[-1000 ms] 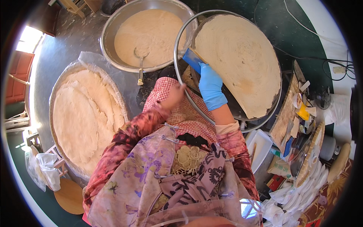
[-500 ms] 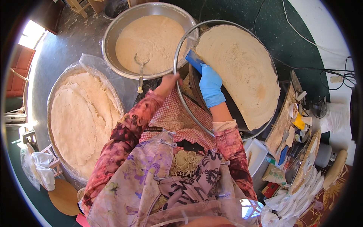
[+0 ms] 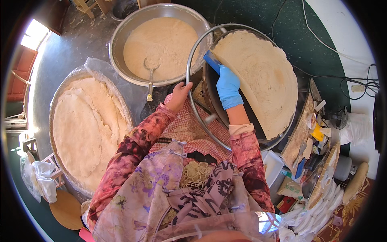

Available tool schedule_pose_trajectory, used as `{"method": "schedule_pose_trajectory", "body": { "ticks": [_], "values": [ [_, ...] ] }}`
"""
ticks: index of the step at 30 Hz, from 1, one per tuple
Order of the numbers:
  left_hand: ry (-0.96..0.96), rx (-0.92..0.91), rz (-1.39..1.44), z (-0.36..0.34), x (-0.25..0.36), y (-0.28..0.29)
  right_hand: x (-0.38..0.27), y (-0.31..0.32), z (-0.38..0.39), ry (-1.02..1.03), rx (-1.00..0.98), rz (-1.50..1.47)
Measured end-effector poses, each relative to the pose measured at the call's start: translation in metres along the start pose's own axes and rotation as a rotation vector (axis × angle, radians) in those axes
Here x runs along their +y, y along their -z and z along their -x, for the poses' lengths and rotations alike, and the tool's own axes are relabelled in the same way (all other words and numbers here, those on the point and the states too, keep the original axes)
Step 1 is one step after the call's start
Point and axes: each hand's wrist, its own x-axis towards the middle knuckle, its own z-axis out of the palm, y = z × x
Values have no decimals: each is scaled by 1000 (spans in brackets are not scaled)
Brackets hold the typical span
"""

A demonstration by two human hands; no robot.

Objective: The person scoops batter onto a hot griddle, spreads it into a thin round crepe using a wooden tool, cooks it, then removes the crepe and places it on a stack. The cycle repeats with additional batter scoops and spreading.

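Note:
My left hand (image 3: 179, 97), bare, has its fingertips closed on the near left of a metal ring (image 3: 188, 64) that runs around a round dark griddle (image 3: 252, 117). On the griddle lies a large, thin, pale round pancake (image 3: 266, 76). It covers the middle and right, while a dark strip of griddle shows along its left side. In a blue glove, my right hand (image 3: 228, 86) grips a blue scraper (image 3: 211, 61), whose edge is at the pancake's upper left rim.
A steel basin (image 3: 117, 46) of pale batter, with a ladle (image 3: 150, 82) in it, stands to the left of the griddle. Further left is a round tray (image 3: 53, 125) of stacked pancakes. Tools, a white tub (image 3: 273, 164) and cables (image 3: 322, 76) lie at right.
The metal ring has turned, and its stubs now show. My left hand has shifted slightly down. My right hand and the scraper have moved a little to the right.

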Motion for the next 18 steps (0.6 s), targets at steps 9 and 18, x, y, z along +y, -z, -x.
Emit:
{"method": "schedule_pose_trajectory", "body": {
  "ticks": [9, 18],
  "values": [
    [547, -212, -105, 96, -50, -38, 11, -2, -12, 13, 66, 21],
    [190, -14, -55, 78, -37, -38, 22, -3, -18, -17, 63, 41]
  ]
}}
